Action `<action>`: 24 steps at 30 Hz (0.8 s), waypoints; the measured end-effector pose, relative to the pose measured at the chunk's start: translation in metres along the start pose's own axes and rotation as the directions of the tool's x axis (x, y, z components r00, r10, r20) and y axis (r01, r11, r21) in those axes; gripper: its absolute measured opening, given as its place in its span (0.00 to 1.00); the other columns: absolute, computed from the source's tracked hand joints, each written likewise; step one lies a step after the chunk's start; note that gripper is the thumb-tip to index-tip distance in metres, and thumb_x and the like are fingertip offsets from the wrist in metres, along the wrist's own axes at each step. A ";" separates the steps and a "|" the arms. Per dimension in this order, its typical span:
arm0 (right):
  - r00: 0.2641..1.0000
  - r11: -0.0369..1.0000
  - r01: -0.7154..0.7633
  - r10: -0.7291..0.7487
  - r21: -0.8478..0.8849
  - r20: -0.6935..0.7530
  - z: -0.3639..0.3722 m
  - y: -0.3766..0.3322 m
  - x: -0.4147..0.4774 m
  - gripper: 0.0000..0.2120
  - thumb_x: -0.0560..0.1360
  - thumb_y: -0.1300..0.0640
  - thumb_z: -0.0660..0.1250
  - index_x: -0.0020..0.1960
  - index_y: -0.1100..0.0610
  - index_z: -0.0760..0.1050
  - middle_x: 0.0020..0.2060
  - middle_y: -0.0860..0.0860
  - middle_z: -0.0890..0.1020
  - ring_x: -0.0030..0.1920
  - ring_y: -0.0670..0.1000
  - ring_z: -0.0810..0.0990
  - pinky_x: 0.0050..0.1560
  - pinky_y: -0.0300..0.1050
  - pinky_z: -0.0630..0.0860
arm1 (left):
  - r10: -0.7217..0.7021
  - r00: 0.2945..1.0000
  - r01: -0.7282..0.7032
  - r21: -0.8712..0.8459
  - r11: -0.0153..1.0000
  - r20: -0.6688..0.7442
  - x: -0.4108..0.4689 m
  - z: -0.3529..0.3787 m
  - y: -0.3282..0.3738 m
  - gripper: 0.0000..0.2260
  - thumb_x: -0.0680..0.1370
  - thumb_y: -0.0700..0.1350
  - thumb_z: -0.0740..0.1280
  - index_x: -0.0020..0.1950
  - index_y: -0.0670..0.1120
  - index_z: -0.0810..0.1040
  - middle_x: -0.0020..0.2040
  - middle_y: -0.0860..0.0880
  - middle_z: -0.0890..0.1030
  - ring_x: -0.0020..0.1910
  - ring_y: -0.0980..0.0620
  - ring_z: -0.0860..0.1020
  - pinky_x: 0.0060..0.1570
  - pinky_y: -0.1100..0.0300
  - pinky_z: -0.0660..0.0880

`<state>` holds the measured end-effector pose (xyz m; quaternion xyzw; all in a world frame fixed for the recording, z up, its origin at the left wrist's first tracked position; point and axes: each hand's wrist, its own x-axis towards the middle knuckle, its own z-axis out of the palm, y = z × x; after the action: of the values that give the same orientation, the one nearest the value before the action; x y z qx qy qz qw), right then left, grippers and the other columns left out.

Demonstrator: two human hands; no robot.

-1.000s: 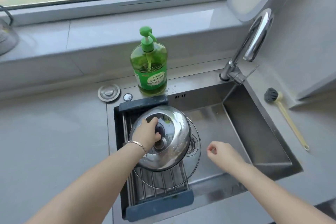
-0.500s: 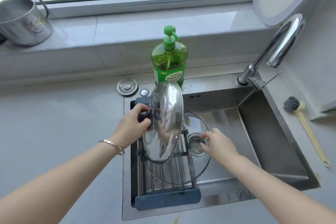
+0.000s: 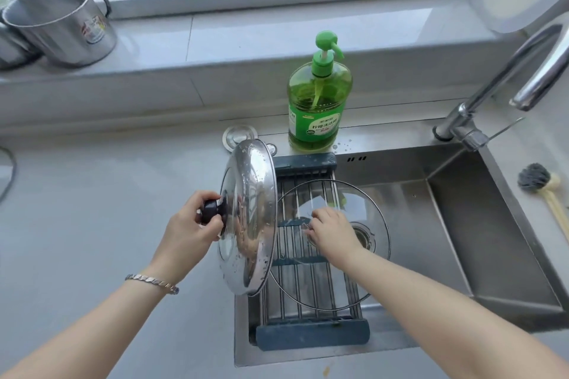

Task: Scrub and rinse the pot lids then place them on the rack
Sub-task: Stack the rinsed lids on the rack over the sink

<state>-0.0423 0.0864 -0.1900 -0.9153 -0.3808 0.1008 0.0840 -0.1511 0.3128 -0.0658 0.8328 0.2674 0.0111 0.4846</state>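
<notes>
Since the earlier frame the steel lid (image 3: 249,218) has shifted left, from above the rack (image 3: 312,334) to its left edge, and the right hand (image 3: 334,235) has closed in on the centre of the glass lid (image 3: 366,209).

1. Rack: spans the left part of the sink (image 3: 462,240), bars running front to back.
2. Left hand (image 3: 187,231): fingers and thumb clamped on the dark knob (image 3: 211,211) of the steel lid. The lid stands nearly on edge, wet, knob side facing left.
3. Right hand: fingers curled round the clear knob of the glass lid. This lid lies flat on the rack, its right part overhanging the basin.
4. Behind the rack: a green soap bottle (image 3: 318,108) on the sink's rear rim, and a drain plug (image 3: 240,135) to its left.
5. Right: faucet (image 3: 492,86) and a brush (image 3: 535,178) on the counter.
6. Far left: a steel pot (image 3: 61,24) on the window ledge.
</notes>
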 end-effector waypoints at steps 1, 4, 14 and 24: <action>0.999 1.000 0.004 -0.004 0.005 -0.034 -0.001 0.000 -0.002 0.07 0.67 0.58 0.75 0.35 0.60 0.79 0.38 0.55 0.81 0.38 0.56 0.80 0.38 0.49 0.78 | 0.005 1.000 -0.005 0.000 1.000 -0.006 -0.001 -0.001 0.000 0.16 0.75 0.34 0.64 0.46 0.58 0.72 0.43 0.51 0.78 0.34 0.46 0.79 0.36 0.64 0.76; 0.993 0.999 -0.001 0.007 0.047 -0.120 -0.002 0.005 -0.008 0.14 0.72 0.57 0.58 0.33 0.61 0.78 0.35 0.54 0.81 0.36 0.55 0.81 0.36 0.46 0.79 | -0.006 0.999 0.006 -0.014 1.000 -0.031 0.000 -0.004 -0.002 0.16 0.75 0.34 0.64 0.46 0.58 0.72 0.43 0.51 0.78 0.35 0.45 0.79 0.34 0.65 0.75; 0.802 0.715 -0.320 0.553 0.621 -0.224 -0.099 0.034 -0.051 0.13 0.81 0.56 0.56 0.45 0.62 0.75 0.39 0.57 0.83 0.42 0.59 0.79 0.43 0.48 0.73 | -0.095 0.995 0.090 -0.279 0.956 -0.005 -0.002 0.018 0.040 0.11 0.77 0.30 0.59 0.52 0.45 0.73 0.46 0.40 0.77 0.33 0.48 0.78 0.29 0.64 0.78; 0.483 0.432 -0.358 0.844 0.828 -0.231 -0.164 0.095 -0.117 0.17 0.81 0.55 0.54 0.36 0.55 0.72 0.32 0.45 0.75 0.38 0.50 0.74 0.43 0.44 0.67 | -0.005 0.965 0.120 -0.425 0.897 0.261 -0.016 0.109 0.132 0.06 0.78 0.34 0.63 0.53 0.42 0.72 0.39 0.44 0.80 0.29 0.55 0.81 0.27 0.64 0.77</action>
<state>-0.0179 -0.0756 -0.0394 -0.8623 0.1217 -0.0517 0.4889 -0.0772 0.1675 -0.0127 0.6882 0.2209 -0.0513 0.6892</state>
